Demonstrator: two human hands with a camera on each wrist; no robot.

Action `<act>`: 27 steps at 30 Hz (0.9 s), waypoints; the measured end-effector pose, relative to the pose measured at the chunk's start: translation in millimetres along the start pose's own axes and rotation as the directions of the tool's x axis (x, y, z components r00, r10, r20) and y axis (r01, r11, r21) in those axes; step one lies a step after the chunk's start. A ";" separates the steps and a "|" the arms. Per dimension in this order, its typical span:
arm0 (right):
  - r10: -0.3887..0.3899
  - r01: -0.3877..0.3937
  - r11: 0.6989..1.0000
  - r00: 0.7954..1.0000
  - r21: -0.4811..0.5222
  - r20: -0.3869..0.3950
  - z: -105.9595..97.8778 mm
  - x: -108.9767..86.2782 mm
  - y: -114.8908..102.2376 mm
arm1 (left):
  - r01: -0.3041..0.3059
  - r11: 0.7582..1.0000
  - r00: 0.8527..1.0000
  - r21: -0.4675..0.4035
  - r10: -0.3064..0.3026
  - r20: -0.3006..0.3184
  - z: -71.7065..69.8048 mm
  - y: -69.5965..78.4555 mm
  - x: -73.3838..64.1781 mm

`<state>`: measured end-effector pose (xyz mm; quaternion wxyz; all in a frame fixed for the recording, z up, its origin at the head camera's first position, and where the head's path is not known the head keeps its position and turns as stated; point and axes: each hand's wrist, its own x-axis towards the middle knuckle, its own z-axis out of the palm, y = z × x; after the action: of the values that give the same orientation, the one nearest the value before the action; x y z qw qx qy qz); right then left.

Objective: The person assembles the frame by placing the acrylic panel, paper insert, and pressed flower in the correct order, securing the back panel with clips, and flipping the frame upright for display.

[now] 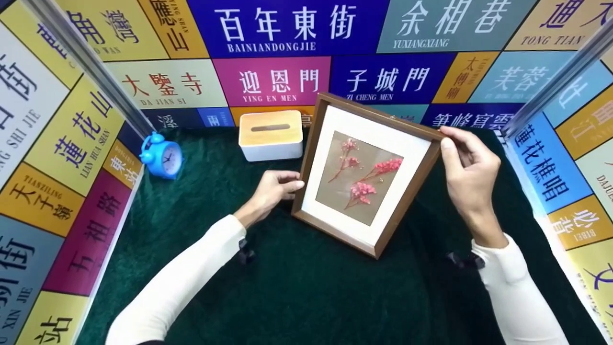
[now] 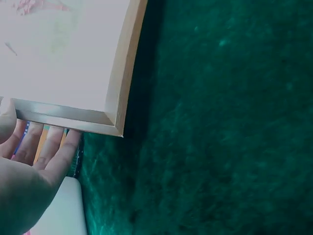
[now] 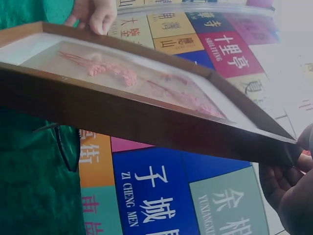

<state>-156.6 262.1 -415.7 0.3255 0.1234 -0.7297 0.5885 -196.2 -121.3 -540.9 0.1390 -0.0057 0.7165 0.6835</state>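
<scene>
Between both hands a brown wooden picture frame [image 1: 366, 175] with a white mat and pink dried flowers stands tilted, its lower right corner close over the green cloth. My left hand [image 1: 275, 194] grips its left side, thumb on the front edge and fingers behind, as the left wrist view also shows at the frame's edge [image 2: 73, 115]. At the upper right corner my right hand [image 1: 471, 170] pinches the frame between thumb and fingers. In the right wrist view that hand [image 3: 288, 191] holds the corner at the right border, and a thin dark stand or loop [image 3: 66, 147] hangs behind the frame.
A white tissue box [image 1: 270, 136] with a wooden lid stands behind the left hand. Farther left is a blue alarm clock [image 1: 163, 155]. Dark green cloth [image 1: 306, 297] covers the table, and panels with printed signs [image 1: 278, 81] rise at the back and both sides.
</scene>
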 end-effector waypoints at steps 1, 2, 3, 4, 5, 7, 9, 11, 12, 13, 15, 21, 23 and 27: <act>0.006 -0.006 1.000 1.000 0.006 0.002 0.4 1.9 2.0 | 0.003 1.000 1.000 -0.002 -0.003 -0.002 0.2 -0.5 -3.0; 0.009 -0.009 1.000 1.000 0.009 0.006 0.9 3.5 3.7 | 0.006 1.000 1.000 -0.005 -0.006 -0.004 0.6 -1.1 -5.9; 0.008 -0.008 1.000 1.000 0.013 0.010 1.4 5.1 5.5 | 0.008 1.000 1.000 -0.005 -0.008 -0.008 1.0 -1.7 -8.8; 0.006 -0.006 1.000 1.000 0.017 0.015 2.1 6.5 7.2 | 0.010 1.000 1.000 -0.009 -0.010 -0.013 1.5 -2.6 -11.6; 0.004 -0.004 1.000 1.000 0.022 0.022 2.8 8.0 9.0 | 0.013 1.000 1.000 -0.014 -0.013 -0.017 2.1 -3.4 -14.5; 0.003 -0.004 0.999 0.999 0.038 0.039 4.4 11.1 12.3 | 0.015 1.000 1.000 -0.026 -0.016 -0.027 3.6 -4.9 -20.4; 0.007 -0.010 0.997 0.999 0.070 0.054 6.2 15.6 15.9 | 0.013 0.999 0.999 -0.041 -0.014 -0.033 5.4 -6.6 -26.4; 0.011 -0.018 0.995 0.998 0.098 0.068 7.9 20.1 19.7 | 0.010 0.998 0.999 -0.054 -0.012 -0.035 7.3 -8.4 -32.2; 0.013 -0.021 0.994 0.997 0.106 0.076 8.8 22.3 21.4 | 0.008 0.998 0.999 -0.059 -0.010 -0.037 8.1 -9.2 -35.0; 0.013 -0.022 0.994 0.996 0.111 0.083 9.5 24.5 23.3 | 0.008 0.998 0.999 -0.060 -0.010 -0.039 9.1 -10.0 -37.6; 0.009 -0.019 0.994 0.995 0.109 0.099 11.0 27.5 26.7 | 0.011 0.998 0.999 -0.070 -0.014 -0.044 10.5 -11.7 -42.7; -0.032 0.019 0.997 0.987 0.078 0.160 16.9 33.0 32.9 | 0.019 0.994 0.998 -0.111 -0.026 -0.063 11.1 -15.9 -56.0; -0.036 0.023 0.997 0.984 0.076 0.173 18.4 34.3 34.4 | 0.019 0.993 0.997 -0.117 -0.027 -0.066 10.4 -17.4 -59.0; -0.024 0.012 0.998 0.981 0.065 0.192 21.0 35.2 35.3 | 0.019 0.992 0.998 -0.122 -0.027 -0.060 10.2 -19.8 -65.2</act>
<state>-210.1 259.3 -423.3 0.2545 0.1966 -0.7375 0.5939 -127.7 -124.4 -547.0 0.1241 -0.0435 0.6776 0.7236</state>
